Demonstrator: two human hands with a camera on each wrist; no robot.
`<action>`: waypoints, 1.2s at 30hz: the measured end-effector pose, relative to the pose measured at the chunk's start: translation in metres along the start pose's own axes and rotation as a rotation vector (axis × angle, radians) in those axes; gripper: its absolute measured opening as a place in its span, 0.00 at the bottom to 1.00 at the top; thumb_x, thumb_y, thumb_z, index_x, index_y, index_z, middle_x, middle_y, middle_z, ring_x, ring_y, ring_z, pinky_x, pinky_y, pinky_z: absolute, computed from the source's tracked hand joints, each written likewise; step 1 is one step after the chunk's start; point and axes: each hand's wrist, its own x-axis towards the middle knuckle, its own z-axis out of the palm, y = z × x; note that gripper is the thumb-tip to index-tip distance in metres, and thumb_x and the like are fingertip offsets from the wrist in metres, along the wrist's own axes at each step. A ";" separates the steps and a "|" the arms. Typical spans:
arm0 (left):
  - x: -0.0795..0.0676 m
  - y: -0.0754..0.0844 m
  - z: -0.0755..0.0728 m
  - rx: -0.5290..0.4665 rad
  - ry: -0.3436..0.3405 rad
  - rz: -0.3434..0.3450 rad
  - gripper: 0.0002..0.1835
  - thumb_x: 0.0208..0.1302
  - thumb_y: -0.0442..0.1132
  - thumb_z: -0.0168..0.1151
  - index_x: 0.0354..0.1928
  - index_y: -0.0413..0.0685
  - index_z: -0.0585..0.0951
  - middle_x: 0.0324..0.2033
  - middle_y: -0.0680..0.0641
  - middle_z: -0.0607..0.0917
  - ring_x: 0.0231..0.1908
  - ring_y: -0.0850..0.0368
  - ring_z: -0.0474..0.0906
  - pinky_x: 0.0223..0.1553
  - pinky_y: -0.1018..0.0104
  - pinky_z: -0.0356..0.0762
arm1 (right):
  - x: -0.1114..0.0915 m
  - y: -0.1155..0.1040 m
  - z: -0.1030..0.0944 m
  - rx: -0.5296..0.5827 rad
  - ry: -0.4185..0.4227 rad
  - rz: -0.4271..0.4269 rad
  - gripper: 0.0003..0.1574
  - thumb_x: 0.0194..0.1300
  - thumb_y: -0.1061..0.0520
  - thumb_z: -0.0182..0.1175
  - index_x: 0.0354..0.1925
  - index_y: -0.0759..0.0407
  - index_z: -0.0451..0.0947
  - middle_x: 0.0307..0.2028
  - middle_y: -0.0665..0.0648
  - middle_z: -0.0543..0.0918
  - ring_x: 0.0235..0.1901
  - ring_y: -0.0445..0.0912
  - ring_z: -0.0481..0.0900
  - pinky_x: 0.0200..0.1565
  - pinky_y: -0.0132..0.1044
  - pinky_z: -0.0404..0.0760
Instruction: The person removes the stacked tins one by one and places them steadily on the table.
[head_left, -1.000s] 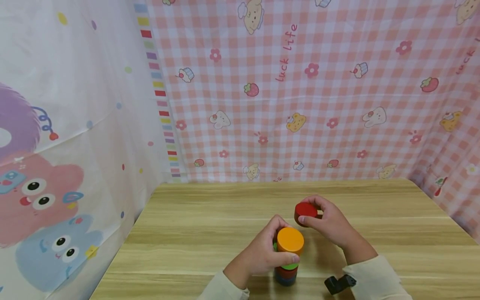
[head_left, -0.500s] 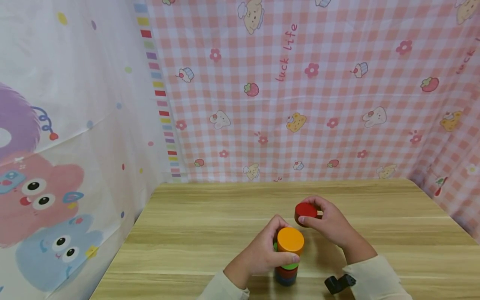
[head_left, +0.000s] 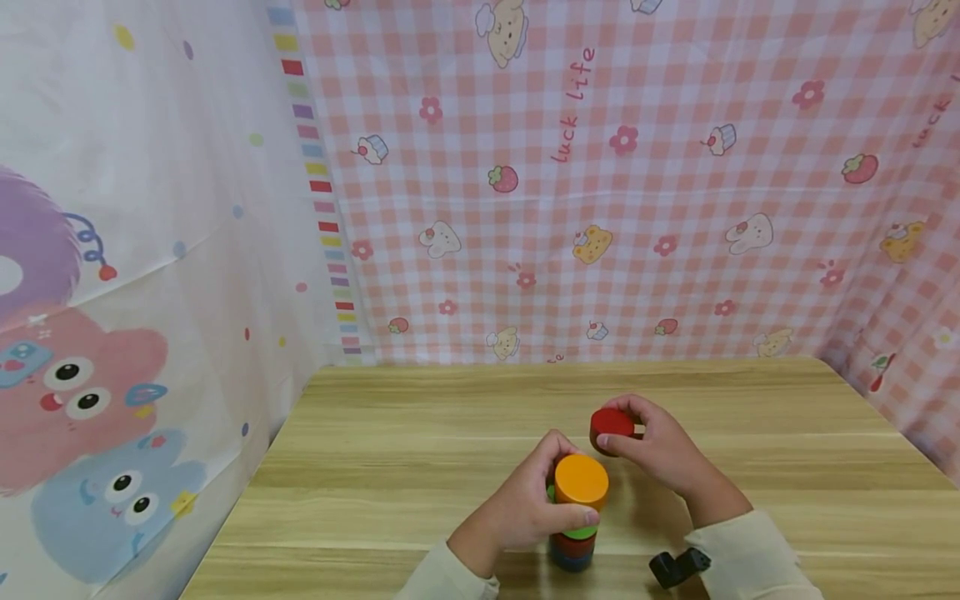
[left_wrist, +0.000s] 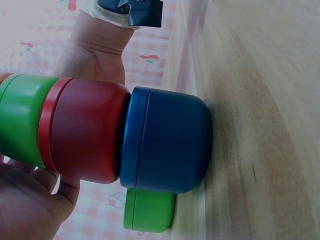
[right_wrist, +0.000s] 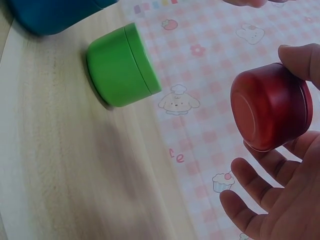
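The left hand (head_left: 525,504) wraps its thumb and fingers around the upper part of the container stack (left_wrist: 100,132). Order from the base: blue container (left_wrist: 172,142), dark red container (left_wrist: 90,130), green container (left_wrist: 22,117), orange container (head_left: 581,479). The stack stands upright on the tabletop (head_left: 420,458), between the left and right edges and well apart from the back edge. The right hand (head_left: 663,442) pinches the red container (head_left: 612,427) between thumb and fingers, raised above the tabletop, on the stack's back-edge side. A second green container (right_wrist: 120,67) rests on the tabletop near the blue container. A checked cloth (head_left: 540,125) hangs along the back edge.
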 end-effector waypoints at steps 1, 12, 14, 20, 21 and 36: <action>0.000 0.000 0.000 0.000 0.000 0.000 0.27 0.64 0.38 0.71 0.59 0.48 0.67 0.50 0.57 0.81 0.50 0.63 0.80 0.59 0.66 0.78 | 0.000 0.000 0.000 -0.001 0.001 0.002 0.30 0.68 0.55 0.71 0.61 0.66 0.74 0.55 0.66 0.82 0.45 0.54 0.83 0.46 0.37 0.85; 0.000 0.000 0.000 0.010 -0.004 0.008 0.28 0.64 0.38 0.71 0.59 0.45 0.67 0.50 0.58 0.81 0.50 0.63 0.80 0.60 0.66 0.78 | -0.001 0.001 0.003 -0.030 0.012 0.028 0.30 0.68 0.53 0.71 0.62 0.65 0.74 0.55 0.64 0.82 0.47 0.53 0.82 0.48 0.38 0.84; 0.000 -0.001 0.000 0.012 -0.005 0.011 0.28 0.64 0.38 0.71 0.60 0.45 0.67 0.50 0.58 0.81 0.50 0.63 0.80 0.60 0.66 0.78 | 0.000 0.002 0.003 -0.030 0.012 0.028 0.30 0.68 0.53 0.71 0.61 0.65 0.74 0.55 0.64 0.83 0.47 0.53 0.82 0.48 0.38 0.84; 0.001 -0.001 0.000 0.011 -0.003 0.010 0.28 0.64 0.38 0.71 0.60 0.45 0.67 0.50 0.57 0.81 0.50 0.63 0.80 0.59 0.66 0.78 | 0.001 0.004 0.003 -0.033 0.014 0.033 0.30 0.67 0.53 0.72 0.60 0.64 0.75 0.54 0.64 0.83 0.47 0.53 0.81 0.48 0.40 0.82; 0.001 -0.001 0.000 0.010 -0.002 0.008 0.28 0.64 0.38 0.71 0.60 0.45 0.67 0.50 0.57 0.81 0.50 0.63 0.81 0.59 0.66 0.78 | 0.001 0.005 0.003 -0.037 0.014 0.033 0.30 0.67 0.53 0.72 0.60 0.64 0.75 0.54 0.64 0.83 0.47 0.53 0.80 0.48 0.40 0.82; 0.000 0.000 0.001 -0.019 -0.005 0.020 0.28 0.63 0.37 0.71 0.60 0.46 0.67 0.49 0.58 0.81 0.50 0.63 0.81 0.60 0.66 0.78 | 0.003 0.013 0.008 -0.045 0.001 0.060 0.31 0.66 0.53 0.73 0.61 0.64 0.75 0.53 0.62 0.83 0.46 0.53 0.78 0.47 0.41 0.81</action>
